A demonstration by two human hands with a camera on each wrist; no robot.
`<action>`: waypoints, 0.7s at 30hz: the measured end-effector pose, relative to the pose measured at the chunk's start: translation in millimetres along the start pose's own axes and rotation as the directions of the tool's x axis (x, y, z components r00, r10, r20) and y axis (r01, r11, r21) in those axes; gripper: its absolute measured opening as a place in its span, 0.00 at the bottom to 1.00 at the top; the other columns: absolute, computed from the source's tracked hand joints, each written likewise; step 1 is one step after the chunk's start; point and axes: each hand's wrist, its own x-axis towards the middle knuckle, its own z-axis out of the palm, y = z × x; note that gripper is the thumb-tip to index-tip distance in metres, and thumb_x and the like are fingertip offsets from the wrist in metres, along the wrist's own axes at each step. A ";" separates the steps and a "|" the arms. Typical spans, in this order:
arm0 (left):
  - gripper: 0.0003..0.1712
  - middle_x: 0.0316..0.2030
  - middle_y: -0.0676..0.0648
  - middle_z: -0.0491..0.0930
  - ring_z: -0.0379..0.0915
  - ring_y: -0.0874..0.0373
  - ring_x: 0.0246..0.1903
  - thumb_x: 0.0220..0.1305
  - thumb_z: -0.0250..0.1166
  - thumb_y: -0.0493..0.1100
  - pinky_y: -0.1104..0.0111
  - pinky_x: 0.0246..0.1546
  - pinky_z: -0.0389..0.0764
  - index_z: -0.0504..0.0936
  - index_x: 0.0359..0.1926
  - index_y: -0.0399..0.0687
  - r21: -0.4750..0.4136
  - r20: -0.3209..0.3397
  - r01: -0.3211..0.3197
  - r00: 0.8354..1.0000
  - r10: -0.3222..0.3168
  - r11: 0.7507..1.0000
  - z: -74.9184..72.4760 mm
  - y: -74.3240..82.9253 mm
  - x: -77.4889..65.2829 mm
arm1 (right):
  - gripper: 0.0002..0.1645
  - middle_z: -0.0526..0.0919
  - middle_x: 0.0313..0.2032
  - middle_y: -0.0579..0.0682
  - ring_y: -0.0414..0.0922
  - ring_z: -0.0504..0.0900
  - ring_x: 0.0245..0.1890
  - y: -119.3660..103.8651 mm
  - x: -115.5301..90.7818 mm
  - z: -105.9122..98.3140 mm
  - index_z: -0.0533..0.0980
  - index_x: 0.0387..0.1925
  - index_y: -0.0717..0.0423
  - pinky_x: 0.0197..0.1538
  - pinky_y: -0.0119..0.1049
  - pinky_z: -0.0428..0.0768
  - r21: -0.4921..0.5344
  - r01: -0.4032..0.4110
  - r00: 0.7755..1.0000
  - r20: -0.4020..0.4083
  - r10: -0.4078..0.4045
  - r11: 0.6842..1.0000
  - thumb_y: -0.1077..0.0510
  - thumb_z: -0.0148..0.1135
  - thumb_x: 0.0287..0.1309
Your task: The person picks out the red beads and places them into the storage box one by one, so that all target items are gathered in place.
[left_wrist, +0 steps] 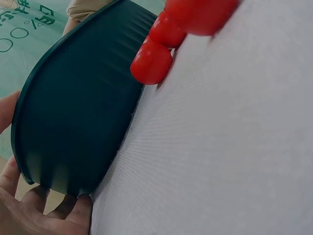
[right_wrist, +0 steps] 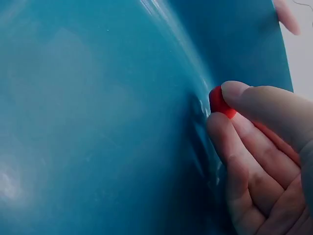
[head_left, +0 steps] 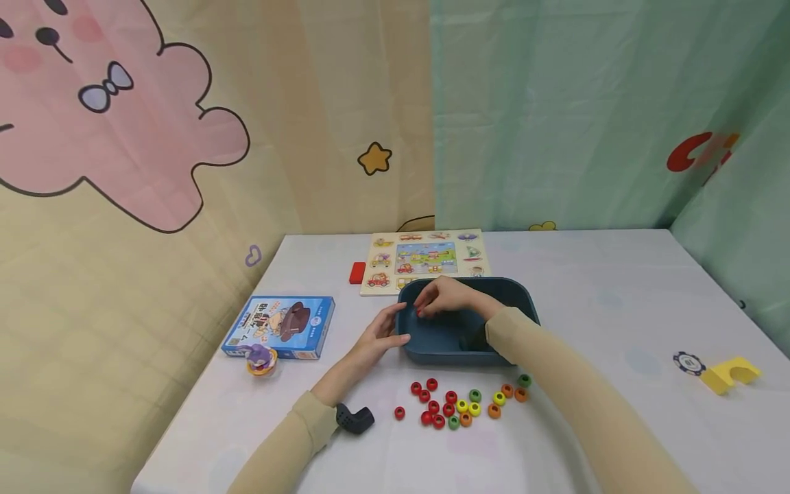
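Beige right sleeve [head_left: 580, 384]; right hand [head_left: 447, 296] pinched red bead [right_wrist: 216, 101] inside blue tray [head_left: 459, 359].
Left hand [head_left: 379, 332], loosely spread, touched its end; slackening fingertips risked a drop.

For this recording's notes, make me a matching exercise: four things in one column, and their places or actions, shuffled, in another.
Things:
1. Left hand
2. Right hand
3. Puzzle board
4. Yellow block

Places or actions:
A. beyond the tray
B. pinching a red bead
C. beside the round chip
D. touching the tray's outside

Pairs: 1-D, 2-B, 3-A, 4-C
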 end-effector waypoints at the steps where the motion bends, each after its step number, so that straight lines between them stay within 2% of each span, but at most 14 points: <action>1: 0.36 0.67 0.44 0.48 0.45 0.51 0.64 0.60 0.56 0.35 0.60 0.62 0.52 0.50 0.66 0.45 0.003 0.006 -0.003 1.000 0.003 1.000 0.2 -0.2 0.3 | 0.14 0.83 0.31 0.48 0.41 0.80 0.30 2.0 0.3 1.5 0.78 0.41 0.61 0.34 0.33 0.79 -0.011 -0.006 1.000 -0.002 0.006 1.000 0.62 0.62 0.50; 13: 0.37 0.67 0.42 0.47 0.42 0.48 0.65 0.59 0.57 0.35 0.59 0.62 0.51 0.50 0.66 0.42 0.008 0.023 -0.034 0.999 0.034 0.999 -2.2 -0.9 1.6 | 0.16 0.82 0.35 0.48 0.39 0.79 0.35 5.6 6.2 7.4 0.78 0.42 0.58 0.36 0.31 0.78 -0.131 -0.012 0.998 -0.060 0.004 0.991 0.62 0.64 0.48; 17: 0.38 0.66 0.40 0.47 0.42 0.47 0.65 0.58 0.57 0.35 0.58 0.62 0.50 0.49 0.66 0.40 -0.002 0.026 -0.053 0.998 0.053 0.999 -3.3 -6.1 2.1 | 0.18 0.81 0.39 0.48 0.40 0.79 0.39 4.7 6.5 6.8 0.77 0.45 0.57 0.40 0.32 0.78 -0.097 -0.038 0.998 -0.056 0.033 0.995 0.60 0.65 0.48; 21: 0.36 0.66 0.45 0.49 0.44 0.51 0.65 0.58 0.58 0.35 0.59 0.62 0.51 0.53 0.66 0.46 -0.015 0.000 -0.030 1.000 0.030 0.999 -6.4 -16.1 5.6 | 0.21 0.79 0.43 0.49 0.42 0.77 0.44 -9.8 -2.0 -4.4 0.75 0.48 0.57 0.45 0.34 0.76 -0.077 -0.017 0.999 -0.046 0.013 0.997 0.57 0.64 0.50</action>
